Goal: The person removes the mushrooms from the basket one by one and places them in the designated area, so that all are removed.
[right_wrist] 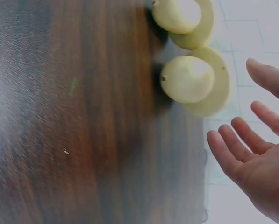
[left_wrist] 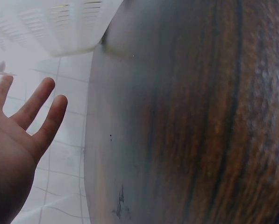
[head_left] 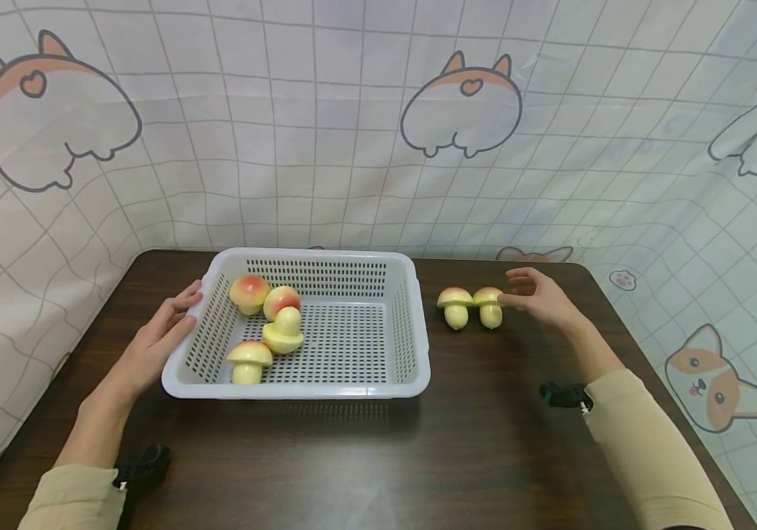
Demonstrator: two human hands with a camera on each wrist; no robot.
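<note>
The left hand (head_left: pixel 153 344) rests its fingers on the left rim of a white plastic basket (head_left: pixel 295 391). In the left wrist view the same hand (left_wrist: pixel 22 135) has its fingers spread at the basket's edge. Beside two toy mushrooms, the right hand (head_left: pixel 544 298) is held with relaxed fingers, close to the right mushroom (head_left: pixel 490 308); the left mushroom (head_left: pixel 455 308) stands next to it. The right wrist view has the right hand (right_wrist: pixel 256 154) with nothing in it, a gap between it and the nearer mushroom (right_wrist: pixel 188 79).
In the basket lie two mushrooms, one cap up (head_left: pixel 249 361) and one stem up (head_left: pixel 283 331), and two red-yellow round pieces (head_left: pixel 249 293), (head_left: pixel 282 301) behind them. The dark wooden table (head_left: pixel 352 464) meets a patterned cloth (head_left: pixel 325 147) at the back and sides.
</note>
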